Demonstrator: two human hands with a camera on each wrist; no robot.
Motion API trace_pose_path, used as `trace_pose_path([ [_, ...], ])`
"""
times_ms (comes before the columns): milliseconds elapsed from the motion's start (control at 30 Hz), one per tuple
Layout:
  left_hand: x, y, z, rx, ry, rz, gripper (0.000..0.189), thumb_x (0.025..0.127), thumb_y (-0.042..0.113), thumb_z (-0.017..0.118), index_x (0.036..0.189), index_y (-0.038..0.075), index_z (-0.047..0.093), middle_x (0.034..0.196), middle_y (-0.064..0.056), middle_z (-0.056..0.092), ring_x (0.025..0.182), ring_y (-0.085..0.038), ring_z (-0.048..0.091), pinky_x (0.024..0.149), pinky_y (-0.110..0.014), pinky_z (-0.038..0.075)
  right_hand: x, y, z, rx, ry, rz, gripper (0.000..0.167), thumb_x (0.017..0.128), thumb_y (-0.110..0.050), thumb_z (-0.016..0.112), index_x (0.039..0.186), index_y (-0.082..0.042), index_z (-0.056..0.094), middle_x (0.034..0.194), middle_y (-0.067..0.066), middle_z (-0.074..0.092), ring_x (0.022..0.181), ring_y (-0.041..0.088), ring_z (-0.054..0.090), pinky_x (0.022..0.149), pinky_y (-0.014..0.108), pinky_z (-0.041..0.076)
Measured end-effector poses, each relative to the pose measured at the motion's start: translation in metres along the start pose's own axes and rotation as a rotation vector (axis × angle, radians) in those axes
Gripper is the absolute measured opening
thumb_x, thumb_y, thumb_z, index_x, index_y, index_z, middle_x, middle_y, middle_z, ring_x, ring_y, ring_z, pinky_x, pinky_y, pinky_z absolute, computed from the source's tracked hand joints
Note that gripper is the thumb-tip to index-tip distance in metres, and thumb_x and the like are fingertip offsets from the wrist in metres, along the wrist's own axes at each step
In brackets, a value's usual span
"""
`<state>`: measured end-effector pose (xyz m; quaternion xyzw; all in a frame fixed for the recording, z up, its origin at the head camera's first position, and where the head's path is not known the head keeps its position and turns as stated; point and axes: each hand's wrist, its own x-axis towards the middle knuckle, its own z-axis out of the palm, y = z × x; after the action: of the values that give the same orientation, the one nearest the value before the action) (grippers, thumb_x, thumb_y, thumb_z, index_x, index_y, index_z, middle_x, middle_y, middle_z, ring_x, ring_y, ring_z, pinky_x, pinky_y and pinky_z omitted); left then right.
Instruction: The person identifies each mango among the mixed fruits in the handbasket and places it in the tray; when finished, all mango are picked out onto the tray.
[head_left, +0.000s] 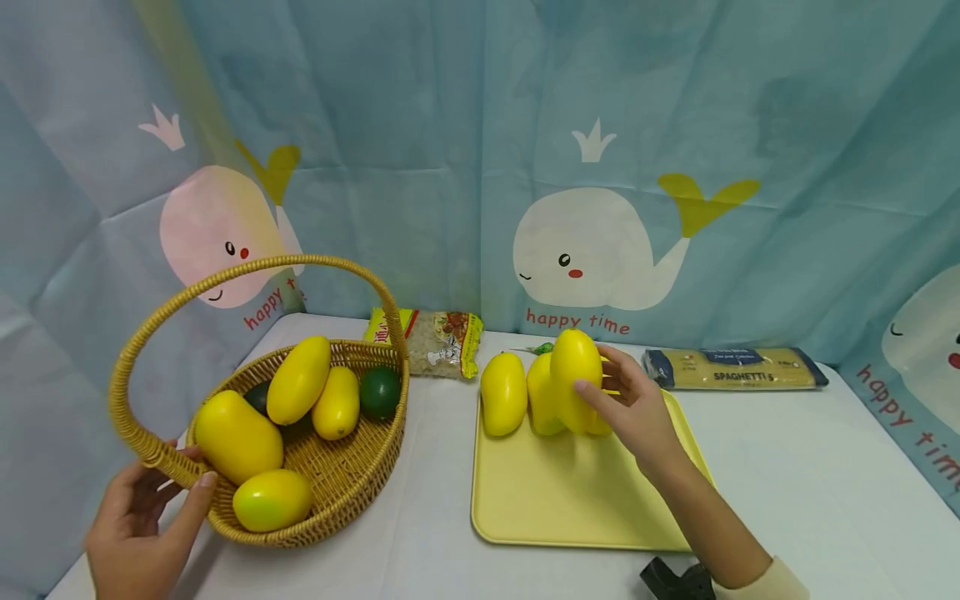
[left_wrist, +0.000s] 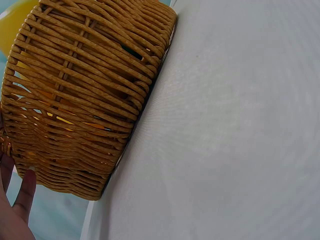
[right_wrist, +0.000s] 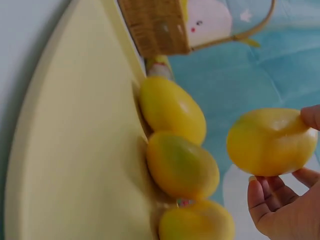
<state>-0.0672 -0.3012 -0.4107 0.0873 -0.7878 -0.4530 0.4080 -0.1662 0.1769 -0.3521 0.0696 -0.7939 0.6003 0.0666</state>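
Mango (head_left: 574, 377) upright, our right hand (head_left: 643, 410) gripped it above the tray (head_left: 558, 504), right of the basket (head_left: 369, 490) our left hand (head_left: 144, 532) held.

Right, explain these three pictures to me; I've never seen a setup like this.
There's no robot here: a person works bare-handed. The widest picture is from a head camera, the others from cameras on each wrist. The left hand grips the basket at its rim; yellow fruit and dark green fruit lie inside. The right hand holds a yellow mango above the tray, where three more mangoes show. Farther back on the white surface lie a spaghetti pack and a plastic bag.
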Motion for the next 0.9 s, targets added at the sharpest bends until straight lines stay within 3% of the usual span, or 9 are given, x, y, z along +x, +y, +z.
trace_pose_path([
  [533,0.000,0.000,-0.001,0.004,-0.009,-0.002,0.058,0.081,-0.018,0.073,0.134,-0.001,0.058,0.112,0.003,0.067,0.101,-0.009,0.064,0.085,-0.008,0.051,0.013,0.010,-0.058,-0.117,0.081,0.082,0.070,0.099,-0.041,0.064,0.156,-0.010,0.036,0.137,0.017,0.050,0.107,0.012,0.057,0.084,0.013,0.052],
  [733,0.000,-0.001,0.000,0.010,-0.005,-0.008,0.057,0.081,-0.018,0.073,0.134,-0.001,0.058,0.112,0.004,0.066,0.101,-0.008,0.064,0.085,-0.008,0.050,0.017,0.020,-0.074,-0.203,0.061,0.127,0.074,0.099,-0.043,0.064,0.157,-0.009,0.033,0.141,0.022,0.048,0.118,0.031,0.055,0.079,0.015,0.051],
  [900,0.000,-0.003,0.000,0.010,-0.006,-0.020,0.057,0.082,-0.017,0.073,0.134,-0.001,0.058,0.112,0.005,0.066,0.101,-0.008,0.063,0.084,-0.007,0.050,0.020,0.031,-0.083,-0.312,0.034,0.168,0.079,0.098,-0.046,0.062,0.157,-0.005,0.029,0.140,0.027,0.047,0.115,0.039,0.054,0.081,0.030,0.054],
])
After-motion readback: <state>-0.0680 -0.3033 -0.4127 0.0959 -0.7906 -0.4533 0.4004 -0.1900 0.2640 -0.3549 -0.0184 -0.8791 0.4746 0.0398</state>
